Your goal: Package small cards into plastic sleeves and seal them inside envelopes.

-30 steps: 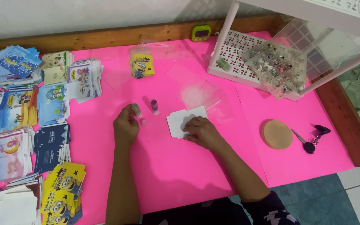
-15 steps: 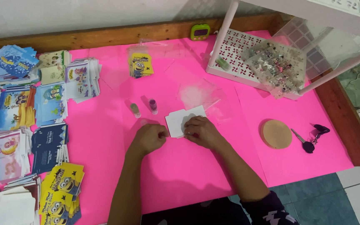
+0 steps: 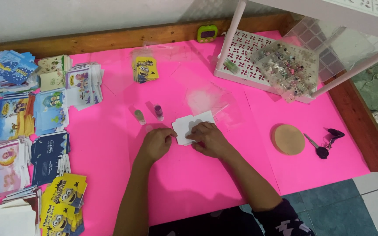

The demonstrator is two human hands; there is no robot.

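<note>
Right hand (image 3: 209,139) lies flat, fingers spread, pressing the white card (image 3: 192,126) onto the pink sheet (image 3: 189,188). Left hand (image 3: 156,143) pinches the card's left edge, fingers curled. Two small vials (image 3: 149,114) stand just beyond. Keep edges aligned; press evenly.

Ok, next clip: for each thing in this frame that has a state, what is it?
White paper piece: flat on the pink mat, pressed down by the right hand.
Right hand: fingers spread on the paper.
Left hand: loosely curled at the paper's left edge.
Two small vials: upright, apart from both hands.
Clear plastic sleeves: lying flat.
Keys: lying flat beside the round cork disc.
</note>
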